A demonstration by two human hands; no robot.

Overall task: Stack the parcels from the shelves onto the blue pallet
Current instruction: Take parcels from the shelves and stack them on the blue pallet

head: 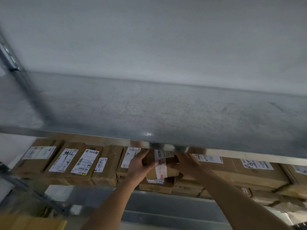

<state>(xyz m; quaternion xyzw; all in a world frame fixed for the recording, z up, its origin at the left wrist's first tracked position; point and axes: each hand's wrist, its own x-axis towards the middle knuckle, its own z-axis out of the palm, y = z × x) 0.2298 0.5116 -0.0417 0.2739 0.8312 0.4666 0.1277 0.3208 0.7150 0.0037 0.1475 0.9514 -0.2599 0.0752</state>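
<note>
Under grey metal shelf (149, 113) | small parcel (163, 165) between hands, long axis front-to-back | left hand (141, 168), right hand (186, 163) gripped its sides.

Small brown taped parcel (162, 165) lies atop stacked parcels (71, 165) under the shelf (149, 113).

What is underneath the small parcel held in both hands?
Under the small parcel lie more cardboard parcels, stacked on the shelf. The hands and parcel cover their tops.
</note>
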